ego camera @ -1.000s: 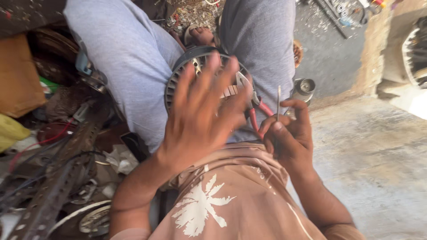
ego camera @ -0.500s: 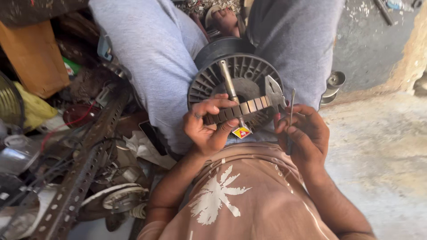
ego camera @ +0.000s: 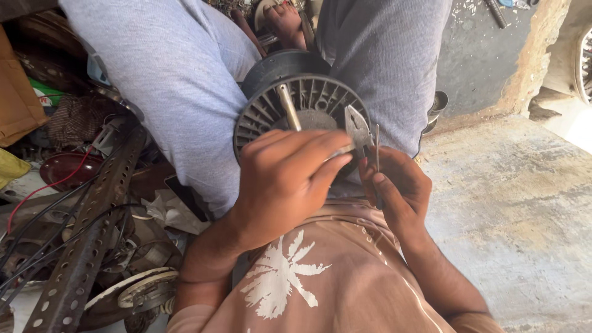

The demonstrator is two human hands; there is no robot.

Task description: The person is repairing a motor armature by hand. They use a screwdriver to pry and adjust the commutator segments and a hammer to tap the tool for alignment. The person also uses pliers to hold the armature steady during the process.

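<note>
A black motor housing [ego camera: 271,108] with radial fins and a metal shaft [ego camera: 288,108] rests between my grey-trousered knees. My left hand [ego camera: 283,179] is closed around the handles of a pair of pliers [ego camera: 356,128], and only the metal jaws show past my fingers. The jaws point right, close to a thin metal pin [ego camera: 377,140]. My right hand [ego camera: 398,188] pinches that pin upright between thumb and fingers, just right of the housing's rim. The handles of the pliers are hidden under my left hand.
To the left lies a heap of scrap: a perforated steel angle bar [ego camera: 92,228], a dark red dish [ego camera: 65,169], black wires and a white ring-shaped part [ego camera: 139,290]. A small metal cup [ego camera: 439,102] stands by my right knee. Concrete floor [ego camera: 512,203] spreads to the right.
My left hand, spread open over the housing a second ago, has closed on the pliers and turned its back to the camera. The right hand keeps the pin.
</note>
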